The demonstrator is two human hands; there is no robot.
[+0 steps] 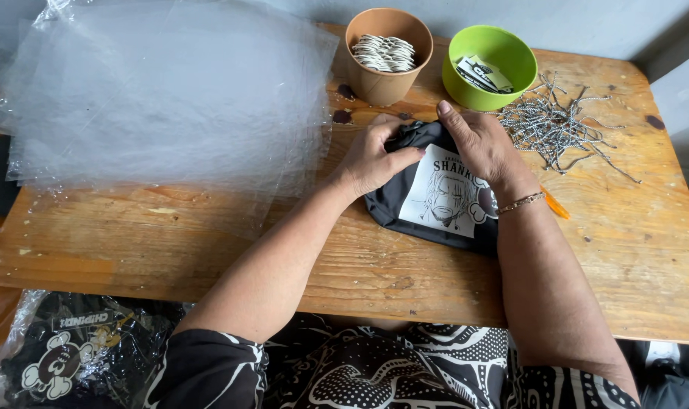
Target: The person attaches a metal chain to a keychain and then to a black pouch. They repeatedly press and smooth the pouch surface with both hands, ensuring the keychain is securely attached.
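Nearest, at the lower left edge, a bagged dark garment (71,356) in clear plastic is seen below the tabletop (170,250).

On the tabletop, right of centre, a folded black garment (435,201) with a white printed panel is pressed flat under both hands. The left hand (374,159) is laid on its left far corner, fingers curled onto the cloth; the right hand (484,151) is spread over its far right part, palm down, a bracelet (521,202) at the wrist. Neither grip is closed around it; the cloth is pressed and pinched only.

The garment is judged soft, light and limp, not fragile, likely to unfold if lifted by one edge; it would best be taken by both sides of the fold, with support under it.

An orange object (556,204) is partly hidden just beside the right wrist. At far left a stack of clear plastic bags (162,98) is spread out, judged slippery. At the far edge stand a brown paper cup (388,54) of pale tags and a green bowl (490,67) holding cards, with a heap of ball-chain loops (556,125) to the right.

The wood is worn, scratched and stained. A pale wall is seen beyond.
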